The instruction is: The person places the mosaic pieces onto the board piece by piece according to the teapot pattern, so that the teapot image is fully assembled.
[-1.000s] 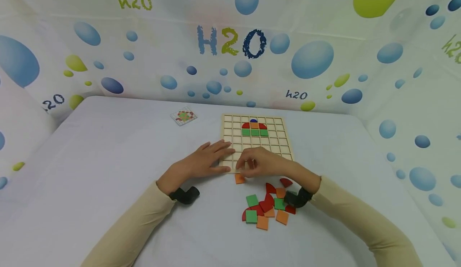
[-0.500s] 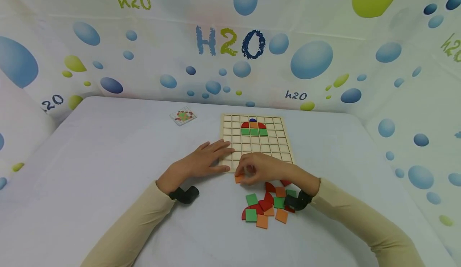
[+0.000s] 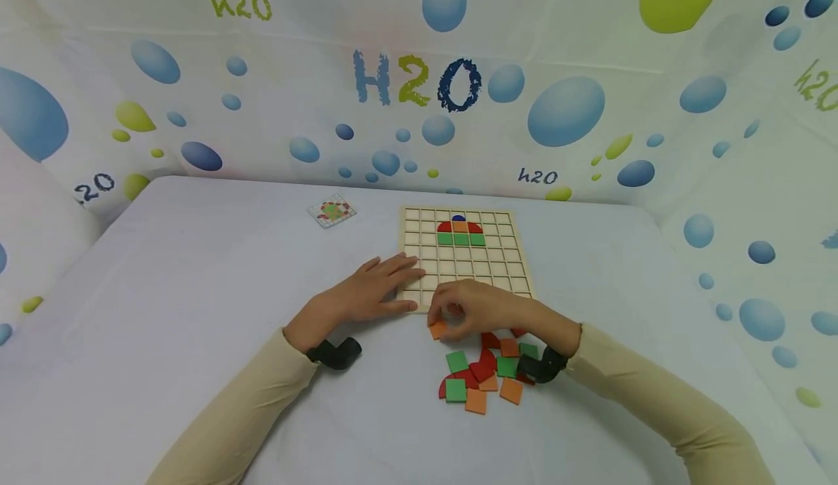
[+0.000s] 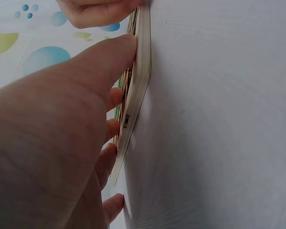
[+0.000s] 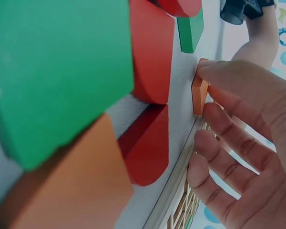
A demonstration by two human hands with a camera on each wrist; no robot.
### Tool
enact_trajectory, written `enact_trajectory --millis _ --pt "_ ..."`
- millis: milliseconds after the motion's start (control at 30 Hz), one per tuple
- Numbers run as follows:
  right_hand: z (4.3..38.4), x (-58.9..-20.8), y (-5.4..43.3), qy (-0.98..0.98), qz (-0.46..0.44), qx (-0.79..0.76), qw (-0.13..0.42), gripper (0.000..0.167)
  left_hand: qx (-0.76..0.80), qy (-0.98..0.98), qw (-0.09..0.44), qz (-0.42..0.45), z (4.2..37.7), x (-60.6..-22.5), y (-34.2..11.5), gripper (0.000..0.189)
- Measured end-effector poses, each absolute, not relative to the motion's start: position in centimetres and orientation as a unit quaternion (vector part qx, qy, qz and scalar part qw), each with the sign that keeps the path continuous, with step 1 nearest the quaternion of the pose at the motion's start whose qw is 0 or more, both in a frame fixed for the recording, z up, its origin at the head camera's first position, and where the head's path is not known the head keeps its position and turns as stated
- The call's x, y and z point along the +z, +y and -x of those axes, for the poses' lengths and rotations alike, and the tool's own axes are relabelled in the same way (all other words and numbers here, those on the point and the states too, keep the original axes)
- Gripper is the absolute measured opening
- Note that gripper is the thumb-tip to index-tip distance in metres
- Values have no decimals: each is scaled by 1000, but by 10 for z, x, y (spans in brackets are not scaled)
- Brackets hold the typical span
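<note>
My left hand [image 3: 372, 292] lies with straight, spread fingers over the left edge of a wooden grid board [image 3: 505, 257]. In the left wrist view, the thumb of that hand [image 4: 93, 67] rests along the board's rim. Just off the board's near edge, my right hand [image 3: 483, 306] pinches an orange square tile [image 3: 437, 331] between thumb and fingers. The right wrist view shows the thumb on one side of this tile [image 5: 199, 93] and the other fingers curved. Green, red, orange and blue pieces form a small pattern near the board's far edge, including a green tile [image 3: 461, 239].
A loose pile of green, orange and red pieces lies on the white cloth below my right forearm, with a green square [image 3: 455, 390] at its near left. A small patterned card [image 3: 332, 211] is at the back left. A printed curtain [image 3: 314, 92] stands behind the table.
My right hand has come down from over the board's near edge to the orange square tile and now pinches it, tilting it slightly. The left hand has stayed in place.
</note>
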State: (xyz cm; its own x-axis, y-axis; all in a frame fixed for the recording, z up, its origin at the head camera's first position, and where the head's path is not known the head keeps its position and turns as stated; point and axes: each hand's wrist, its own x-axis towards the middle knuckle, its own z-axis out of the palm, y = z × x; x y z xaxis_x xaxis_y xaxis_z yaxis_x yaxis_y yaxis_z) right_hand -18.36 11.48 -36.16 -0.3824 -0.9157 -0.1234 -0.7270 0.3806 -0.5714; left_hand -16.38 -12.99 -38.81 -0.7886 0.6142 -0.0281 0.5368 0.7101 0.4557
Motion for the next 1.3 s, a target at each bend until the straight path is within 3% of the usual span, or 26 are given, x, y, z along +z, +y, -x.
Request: enact_trajectory --millis 633,1300 --pt "200 -359 111 804 504 -244 200 20 223 915 91 -325 178 -387 -140 61" --pt "246 -356 118 831 465 -265 149 20 214 915 102 -326 182 -385 -141 62"
